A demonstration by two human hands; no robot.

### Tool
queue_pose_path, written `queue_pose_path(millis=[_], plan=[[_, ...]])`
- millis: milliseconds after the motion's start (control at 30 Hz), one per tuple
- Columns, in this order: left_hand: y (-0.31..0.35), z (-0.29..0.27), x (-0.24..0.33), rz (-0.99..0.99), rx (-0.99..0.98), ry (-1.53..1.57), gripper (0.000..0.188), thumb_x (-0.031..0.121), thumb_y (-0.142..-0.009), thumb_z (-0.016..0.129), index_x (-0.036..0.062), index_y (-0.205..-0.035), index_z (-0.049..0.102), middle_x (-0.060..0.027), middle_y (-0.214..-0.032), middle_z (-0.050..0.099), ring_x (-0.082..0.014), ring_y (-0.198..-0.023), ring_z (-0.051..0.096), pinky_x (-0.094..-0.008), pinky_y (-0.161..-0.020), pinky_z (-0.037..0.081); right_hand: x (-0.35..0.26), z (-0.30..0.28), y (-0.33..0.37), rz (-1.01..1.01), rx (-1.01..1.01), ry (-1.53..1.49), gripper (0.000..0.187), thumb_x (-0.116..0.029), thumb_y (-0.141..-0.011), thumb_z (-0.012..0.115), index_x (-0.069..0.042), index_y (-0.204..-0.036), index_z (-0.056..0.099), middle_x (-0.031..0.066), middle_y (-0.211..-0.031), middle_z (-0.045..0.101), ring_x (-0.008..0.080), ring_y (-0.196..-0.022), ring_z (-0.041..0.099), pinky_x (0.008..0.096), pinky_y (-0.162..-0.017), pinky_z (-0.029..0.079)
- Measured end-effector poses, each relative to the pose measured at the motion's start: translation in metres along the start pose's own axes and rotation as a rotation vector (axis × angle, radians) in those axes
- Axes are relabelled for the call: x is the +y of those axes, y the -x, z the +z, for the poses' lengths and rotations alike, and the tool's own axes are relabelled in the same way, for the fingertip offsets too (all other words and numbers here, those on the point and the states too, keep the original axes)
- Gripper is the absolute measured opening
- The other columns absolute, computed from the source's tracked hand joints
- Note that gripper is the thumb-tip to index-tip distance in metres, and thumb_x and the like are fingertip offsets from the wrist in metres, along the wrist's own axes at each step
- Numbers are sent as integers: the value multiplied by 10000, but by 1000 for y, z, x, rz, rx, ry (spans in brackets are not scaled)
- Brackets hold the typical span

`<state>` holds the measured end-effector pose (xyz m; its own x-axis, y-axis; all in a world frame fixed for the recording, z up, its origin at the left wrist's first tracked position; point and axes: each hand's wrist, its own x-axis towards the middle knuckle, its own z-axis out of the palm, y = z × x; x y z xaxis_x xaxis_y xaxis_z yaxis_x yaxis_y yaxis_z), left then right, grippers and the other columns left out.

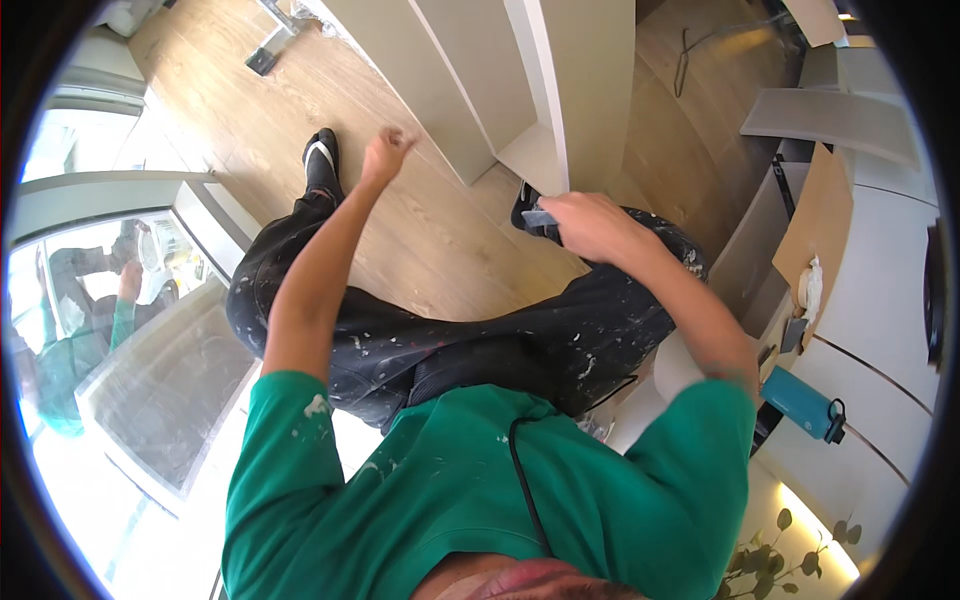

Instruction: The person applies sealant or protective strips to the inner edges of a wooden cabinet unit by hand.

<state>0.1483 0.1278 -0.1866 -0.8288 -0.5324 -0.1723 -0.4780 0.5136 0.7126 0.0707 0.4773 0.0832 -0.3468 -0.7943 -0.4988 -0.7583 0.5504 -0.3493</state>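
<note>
My right hand (pixel 592 226) is closed around a small flat grey scraper-like blade (pixel 538 217), just above my right shoe. The handle is hidden in the grip. My left hand (pixel 386 156) hovers over the wooden floor, its fingers curled together and slightly blurred. Whether anything is pinched in them does not show. Between and beyond both hands stands a beige panelled cabinet piece (pixel 470 70). Its near corner lies between my hands, and its pale side panel (pixel 590 90) rises close to my right hand.
A reflective glass-fronted unit (pixel 110 270) stands at left. At right, a white counter (pixel 880 280) bears cardboard (pixel 815 240) and a teal bottle (pixel 800 402). A loose grey panel (pixel 830 120) juts out there. A metal bracket-like piece (pixel 270 50) lies on the far-left floor.
</note>
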Motion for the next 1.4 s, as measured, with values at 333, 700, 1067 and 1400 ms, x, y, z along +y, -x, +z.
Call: queue_pose_path(millis=[333,700,1067,1400], plan=[[49,196,-51,-106,-169,-26,660,344,-689,931,22,-1174,619,-165,-1038,722,-330,-954,697,-426,-816,565,13,52,164,327,1104,56,431,55,-791,481,80,-1177,671,211,-1171,687,384,-1075,652,450,-992,501],[53,206,-50,51,-133,20,356,331,-826,817,10,-883,674,-153,-855,711,-344,-825,690,-433,-705,548,24,52,154,408,1260,-108,410,16,-787,447,102,-1138,642,229,-1086,711,389,-1001,676,477,-949,532],[49,184,-20,-23,-4,176,374,343,-909,759,-21,-869,684,-188,-825,703,-362,-759,682,-428,-677,535,27,56,154,389,1278,-138,345,-11,-919,428,93,-1156,657,209,-1103,705,331,-1041,656,421,-991,499],[52,214,-42,-42,-95,-36,416,343,-777,867,14,-945,676,-150,-824,707,-347,-779,697,-430,-691,553,24,54,157,400,1278,-125,409,-16,-789,465,104,-1127,661,233,-1068,716,388,-994,667,466,-937,531]])
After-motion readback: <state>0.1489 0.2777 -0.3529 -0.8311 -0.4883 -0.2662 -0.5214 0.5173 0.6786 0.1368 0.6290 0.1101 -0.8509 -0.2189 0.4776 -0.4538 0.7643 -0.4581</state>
